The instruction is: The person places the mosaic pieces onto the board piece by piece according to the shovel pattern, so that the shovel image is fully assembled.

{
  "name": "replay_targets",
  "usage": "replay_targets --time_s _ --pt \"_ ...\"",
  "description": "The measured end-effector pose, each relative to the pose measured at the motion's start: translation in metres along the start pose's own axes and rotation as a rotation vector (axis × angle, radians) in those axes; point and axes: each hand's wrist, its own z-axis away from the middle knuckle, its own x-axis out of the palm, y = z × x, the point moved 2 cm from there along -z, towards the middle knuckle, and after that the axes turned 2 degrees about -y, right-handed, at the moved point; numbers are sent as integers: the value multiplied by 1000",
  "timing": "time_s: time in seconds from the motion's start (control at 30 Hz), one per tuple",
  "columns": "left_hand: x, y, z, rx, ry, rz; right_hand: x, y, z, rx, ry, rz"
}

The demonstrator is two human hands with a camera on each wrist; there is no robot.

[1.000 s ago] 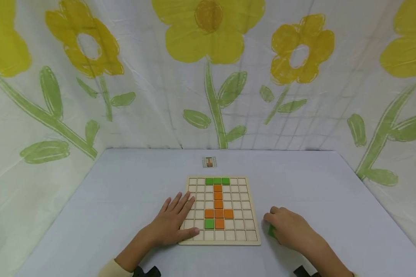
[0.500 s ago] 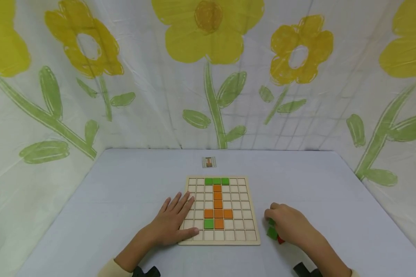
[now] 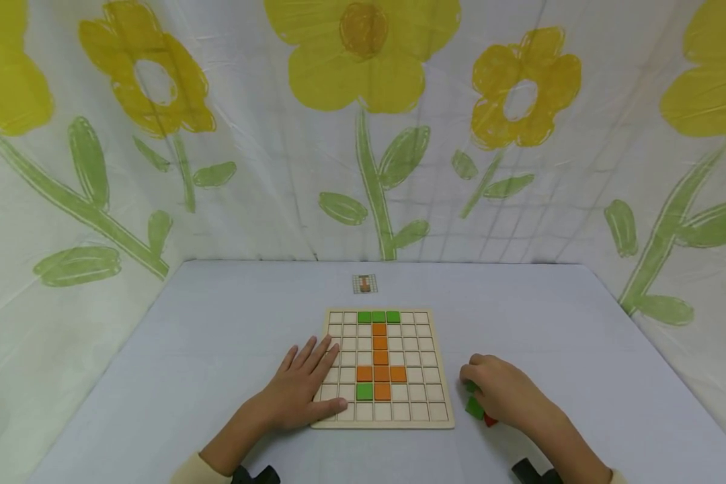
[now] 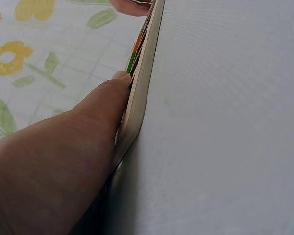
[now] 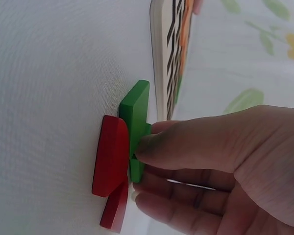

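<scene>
A pale wooden grid board (image 3: 423, 425) lies on the table with square tiles in its cells. Three green tiles (image 3: 378, 316) fill part of the top row, several orange tiles (image 3: 380, 357) form a cross below, and one green tile (image 3: 364, 391) sits low beside the cross. My left hand (image 3: 299, 393) rests spread over the board's left edge, thumb (image 4: 105, 100) on its lower corner. To the right of the board, my right hand (image 3: 508, 396) pinches a small green tile (image 5: 137, 171) between thumb and fingers. Touching it are another green tile (image 5: 135, 110) and a red tile (image 5: 110, 156).
A second red tile (image 5: 115, 210) lies under the first. Behind the board lies a small pattern card (image 3: 365, 284). The white table (image 3: 248, 302) ends at a curtain (image 3: 242, 222) printed with flowers.
My right hand has shifted slightly away from me and turned, uncovering a green tile and a red tile beneath it. My left hand and the tiles on the board have stayed still.
</scene>
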Motion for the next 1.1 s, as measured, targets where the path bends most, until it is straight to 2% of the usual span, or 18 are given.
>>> replay_targets --time_s 0.27,0.67,1.1 --pt "4 -4 -1 0 20 -15 1 -1 -3 -29 9 -25" --pt "1 -2 0 0 21 20 -1 -5 -9 -76 20 -37" --pt "-1 0 0 -24 -27 -14 1 -16 -17 -108 15 -68"
